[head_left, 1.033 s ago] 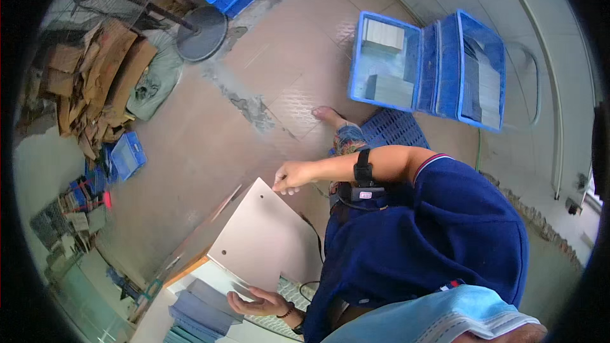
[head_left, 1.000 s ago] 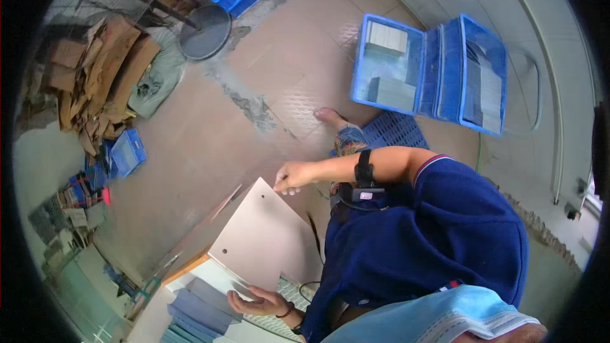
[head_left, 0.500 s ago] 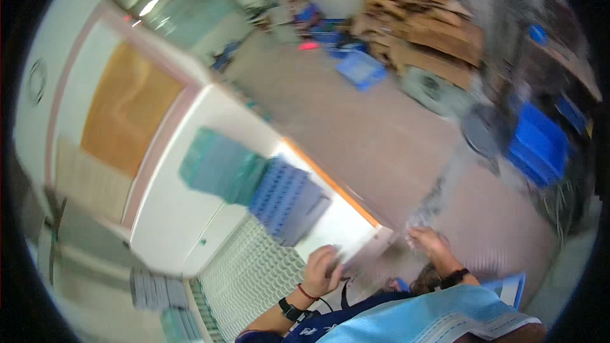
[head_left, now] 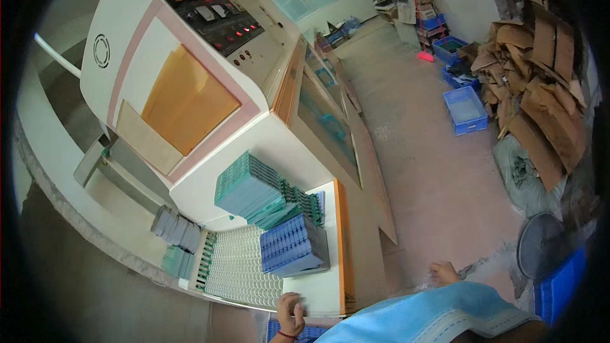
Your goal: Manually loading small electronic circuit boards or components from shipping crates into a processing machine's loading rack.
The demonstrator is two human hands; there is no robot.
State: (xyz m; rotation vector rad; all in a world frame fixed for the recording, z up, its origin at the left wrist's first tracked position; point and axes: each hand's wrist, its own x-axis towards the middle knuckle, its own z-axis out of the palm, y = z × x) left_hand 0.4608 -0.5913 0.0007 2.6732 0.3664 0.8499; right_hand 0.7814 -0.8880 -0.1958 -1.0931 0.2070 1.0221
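My left hand [head_left: 291, 312] is at the lower middle, beside the front corner of the machine's white ledge [head_left: 325, 289]. Its fingers are loosely bent and apart, and no object shows in them. Off to the right, over the floor, is my right hand [head_left: 445, 273], partly covered by the blue face mask [head_left: 445, 314]. Its fingers are half curled with nothing visible between them. Nearest to my left hand, a stack of blue-grey slotted trays [head_left: 292, 248] rests on the ledge. Green trays [head_left: 251, 184] are stacked just behind it.
A white link conveyor [head_left: 238, 267] runs beside the stacks into the large machine [head_left: 254, 95] with its lit control panel [head_left: 213, 16]. Grey trays [head_left: 178, 228] stand at its far side. Flattened cardboard [head_left: 540, 101], a blue crate [head_left: 466, 111] and a round dark lid [head_left: 540, 246] line the right.
My view has swung left and up, bringing the control panel and aisle into sight. Both hands now appear lower in the picture, with less of the forearms showing. The tray stacks stay on the ledge.
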